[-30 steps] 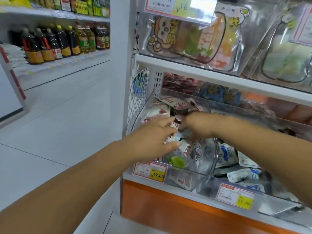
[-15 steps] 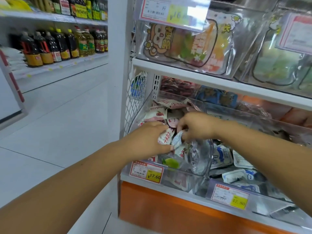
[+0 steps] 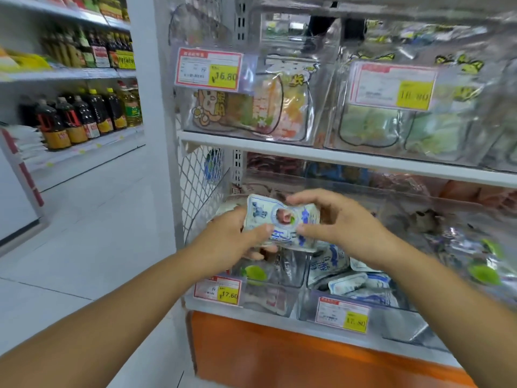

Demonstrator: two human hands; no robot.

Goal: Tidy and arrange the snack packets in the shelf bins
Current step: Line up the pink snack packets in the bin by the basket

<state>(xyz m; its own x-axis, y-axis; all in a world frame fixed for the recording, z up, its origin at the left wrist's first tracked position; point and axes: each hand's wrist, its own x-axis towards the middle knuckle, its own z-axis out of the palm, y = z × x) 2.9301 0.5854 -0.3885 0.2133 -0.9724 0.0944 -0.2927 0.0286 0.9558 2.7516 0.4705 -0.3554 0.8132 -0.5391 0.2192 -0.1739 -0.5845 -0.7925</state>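
While left hand point(image 3: 228, 240) and right hand point(image 3: 345, 224) pinch one blue snack packet point(image 3: 281, 219) by its ends, over the left shelf bin point(image 3: 291, 275)

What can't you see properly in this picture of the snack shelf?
Head view:
Writing on the blue-and-white packet: blurred, its ends covered by the left hand and right hand.
Packets in the left bin: mostly hidden behind both hands.
Small print on the left upper price tag: too small.
Price on the right upper price tag: blurred.
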